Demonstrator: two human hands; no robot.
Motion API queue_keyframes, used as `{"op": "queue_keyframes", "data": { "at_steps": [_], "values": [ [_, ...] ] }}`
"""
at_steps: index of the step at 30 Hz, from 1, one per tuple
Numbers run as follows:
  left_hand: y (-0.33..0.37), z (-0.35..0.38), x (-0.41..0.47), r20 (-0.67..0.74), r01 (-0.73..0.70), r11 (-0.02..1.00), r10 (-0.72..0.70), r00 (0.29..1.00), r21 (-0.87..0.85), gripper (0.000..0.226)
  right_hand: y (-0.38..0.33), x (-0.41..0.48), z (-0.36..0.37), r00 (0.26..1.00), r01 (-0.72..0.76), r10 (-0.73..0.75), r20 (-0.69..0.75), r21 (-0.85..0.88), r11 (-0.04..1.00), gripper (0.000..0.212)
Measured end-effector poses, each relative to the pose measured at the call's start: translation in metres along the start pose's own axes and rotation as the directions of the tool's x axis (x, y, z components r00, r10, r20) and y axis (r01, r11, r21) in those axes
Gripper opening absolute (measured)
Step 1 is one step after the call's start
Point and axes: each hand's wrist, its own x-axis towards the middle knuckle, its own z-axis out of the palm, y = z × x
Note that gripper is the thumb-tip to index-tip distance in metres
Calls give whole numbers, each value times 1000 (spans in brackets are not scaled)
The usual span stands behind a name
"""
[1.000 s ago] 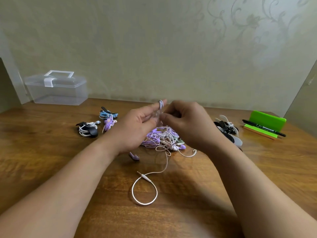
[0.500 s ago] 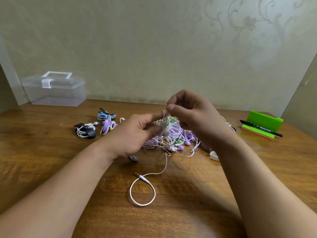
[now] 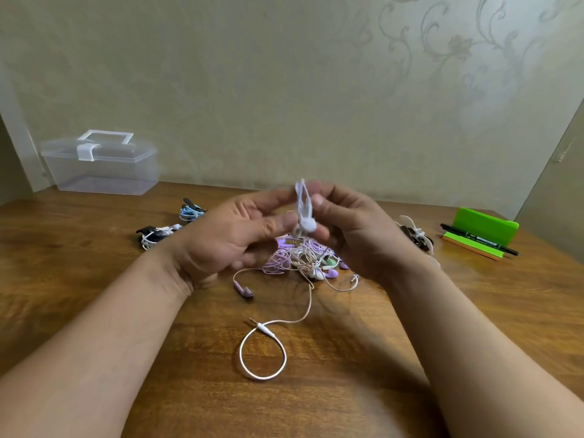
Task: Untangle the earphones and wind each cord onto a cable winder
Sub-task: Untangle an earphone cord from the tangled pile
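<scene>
Head view: nearest us, the white cord [image 3: 263, 358] loops on the surface [image 3: 347, 390], plug pointing away-left. Beyond, above the tangle [image 3: 303, 259], our left hand [image 3: 234, 235] and right hand [image 3: 357, 229] each keep a pinching grip on a pale earphone [image 3: 304, 207], upright between them, bud lowest.

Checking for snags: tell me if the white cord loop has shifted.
No. The white cord loop lies where it did, judged against the clear box.

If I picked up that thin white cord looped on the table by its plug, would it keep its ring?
Probably not: the thin white cord lies in a slack curl, so it looks floppy and light. Its far end runs into the purple and white earphone tangle, so lifting it would likely tug that heap along.
</scene>
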Motion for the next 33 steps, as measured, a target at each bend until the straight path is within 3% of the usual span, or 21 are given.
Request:
{"op": "queue_keyframes", "data": {
  "at_steps": [3, 7, 11, 15, 19, 23, 27, 30, 33],
  "values": [
    [-7, -3, 9, -216, -75, 997, 68, 974, -26, 49, 14, -2, 12, 1000, -30, 28, -10, -258, 966, 17],
    [-13, -1, 15, -429, -58, 983, 129, 894, 174, 46, 15, -6, 27, 1000, 21, -13, 18, -642, 766, 23],
    [-24, -12, 14, -446, 38, 879, 202, 872, 475, 47, 10, -10, 34, 995, 93, -88, 56, -853, 513, 30],
    [-29, -15, 12, -360, 101, 763, 181, 915, 639, 46, 1, -9, 24, 978, 62, -205, -27, -907, 417, 28],
    [-30, -15, 12, -280, 138, 716, 83, 956, 684, 42, -9, -7, 10, 946, 65, -308, -102, -871, 487, 17],
    [-27, -10, 8, -170, 173, 719, -78, 982, 673, 35, -16, -10, 9, 946, 148, -319, -55, -803, 578, 5],
    [-14, 2, 6, -96, 121, 875, -85, 992, 469, 36, -18, -7, 0, 956, 187, -288, -61, -631, 753, 6],
    [-5, 4, 3, -78, 80, 973, -65, 995, 217, 42, -14, -4, -9, 978, 135, -186, -97, -388, 912, 12],
    [0, 4, 2, -121, 37, 997, -29, 992, 70, 42, -4, -1, -8, 991, 62, -94, -96, -298, 953, 22]
  ]
}}
